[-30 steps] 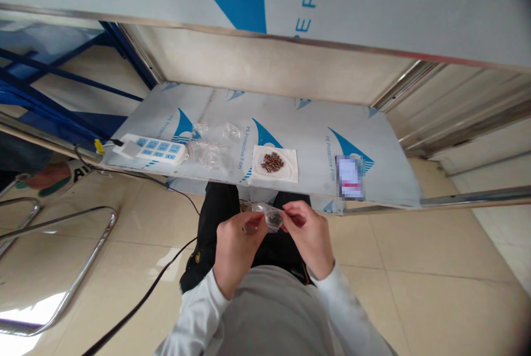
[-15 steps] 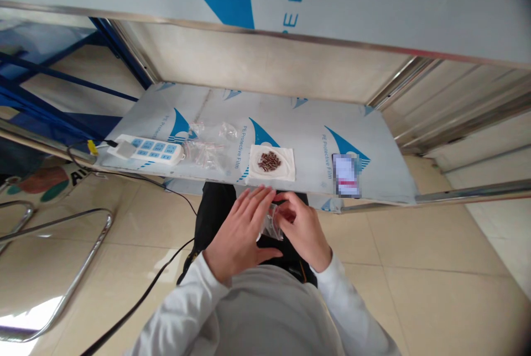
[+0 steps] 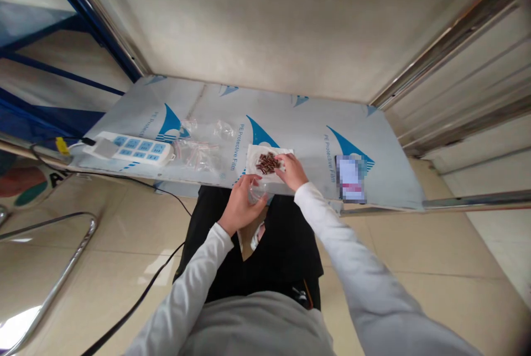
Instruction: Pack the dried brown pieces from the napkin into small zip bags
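Observation:
My left hand (image 3: 244, 205) is closed on a clear plastic bag (image 3: 257, 193), held above my lap by the bench's front edge. My right hand (image 3: 292, 171) reaches over the bench, its thumb and fingers apart at the right side of a heap of small brown rod-shaped pieces (image 3: 266, 163). These look like capsules, but they are too small to be sure. Under the heap lies a white square sheet or shallow dish (image 3: 251, 163). Whether any piece is between the right fingertips is hard to see.
Several clear zip bags (image 3: 202, 156) lie left of the heap. Farther left is a white power strip (image 3: 136, 148) with a plug and black cable. A phone (image 3: 350, 178) rests to the right on the film-covered bench (image 3: 307, 129). A metal-framed chair (image 3: 78, 251) stands at lower left.
My right hand has left the bag and moved forward to the brown pieces. The left hand has closed on the bag. The view has shifted, and the upper shelf has nearly left the picture.

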`<state>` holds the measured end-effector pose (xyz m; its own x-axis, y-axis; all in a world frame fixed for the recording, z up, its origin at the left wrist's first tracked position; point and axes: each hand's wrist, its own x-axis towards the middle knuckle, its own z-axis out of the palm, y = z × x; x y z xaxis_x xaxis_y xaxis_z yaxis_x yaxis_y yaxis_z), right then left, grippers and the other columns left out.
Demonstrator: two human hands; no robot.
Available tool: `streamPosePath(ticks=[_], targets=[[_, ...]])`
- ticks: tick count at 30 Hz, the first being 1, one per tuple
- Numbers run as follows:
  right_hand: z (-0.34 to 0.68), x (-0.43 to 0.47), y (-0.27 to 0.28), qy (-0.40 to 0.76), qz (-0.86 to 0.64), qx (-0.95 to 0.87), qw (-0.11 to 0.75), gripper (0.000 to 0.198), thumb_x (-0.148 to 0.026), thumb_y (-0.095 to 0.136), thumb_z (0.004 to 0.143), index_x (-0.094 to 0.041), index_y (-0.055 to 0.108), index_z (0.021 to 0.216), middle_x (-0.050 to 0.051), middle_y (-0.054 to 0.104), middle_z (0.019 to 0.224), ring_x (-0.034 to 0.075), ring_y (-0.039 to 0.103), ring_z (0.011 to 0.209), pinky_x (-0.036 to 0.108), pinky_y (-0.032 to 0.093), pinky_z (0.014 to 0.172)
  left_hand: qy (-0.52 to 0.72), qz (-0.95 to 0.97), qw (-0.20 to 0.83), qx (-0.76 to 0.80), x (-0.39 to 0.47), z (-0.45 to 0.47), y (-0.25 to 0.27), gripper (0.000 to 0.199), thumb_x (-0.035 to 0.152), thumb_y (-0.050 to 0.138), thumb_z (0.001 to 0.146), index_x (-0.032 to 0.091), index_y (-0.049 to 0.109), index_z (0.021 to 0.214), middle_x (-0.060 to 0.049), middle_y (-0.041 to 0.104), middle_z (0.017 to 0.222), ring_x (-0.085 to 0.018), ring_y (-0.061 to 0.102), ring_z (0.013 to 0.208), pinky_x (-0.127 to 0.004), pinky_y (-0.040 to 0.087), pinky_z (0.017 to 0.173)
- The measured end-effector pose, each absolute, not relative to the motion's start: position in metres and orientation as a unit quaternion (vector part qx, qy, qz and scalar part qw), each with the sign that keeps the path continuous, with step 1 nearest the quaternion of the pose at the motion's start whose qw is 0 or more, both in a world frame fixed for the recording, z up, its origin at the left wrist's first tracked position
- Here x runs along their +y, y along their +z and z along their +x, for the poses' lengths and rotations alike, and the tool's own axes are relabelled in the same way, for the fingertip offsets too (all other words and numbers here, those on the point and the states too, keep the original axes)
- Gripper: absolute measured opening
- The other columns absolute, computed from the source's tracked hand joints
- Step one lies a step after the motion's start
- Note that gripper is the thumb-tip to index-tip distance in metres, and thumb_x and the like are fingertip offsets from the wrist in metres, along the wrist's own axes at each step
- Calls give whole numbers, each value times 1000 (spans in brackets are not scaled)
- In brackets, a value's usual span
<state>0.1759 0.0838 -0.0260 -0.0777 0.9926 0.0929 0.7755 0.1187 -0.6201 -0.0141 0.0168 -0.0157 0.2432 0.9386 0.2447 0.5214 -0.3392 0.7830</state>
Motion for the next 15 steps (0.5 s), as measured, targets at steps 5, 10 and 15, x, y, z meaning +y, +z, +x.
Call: streamPosePath(ticks=[5,10,15], targets=[[170,116,-50,197,-612,-731,226,20,-7,66,73,-18,69,90,8,65,95,21,60,92,35,46,88,405,705,267,517,46,-13,-36,34,16,60,71,18,51,104,-6,63,97,-22,62,93,-35,48,84],[175,125,-51,185,-620,-726,230,14,-10,60,81,-17,71,74,9,69,82,21,63,83,34,47,82,412,709,229,524,69,-10,-43,35,16,61,70,19,51,104,-6,63,98,-22,61,95,-36,48,86],[180,126,-47,174,-638,-700,270,15,-9,60,80,-18,72,81,8,72,88,20,66,83,33,49,83,411,719,201,523,87,-4,-48,38,16,62,69,19,50,104,-7,61,100,-24,59,99,-38,47,88]])
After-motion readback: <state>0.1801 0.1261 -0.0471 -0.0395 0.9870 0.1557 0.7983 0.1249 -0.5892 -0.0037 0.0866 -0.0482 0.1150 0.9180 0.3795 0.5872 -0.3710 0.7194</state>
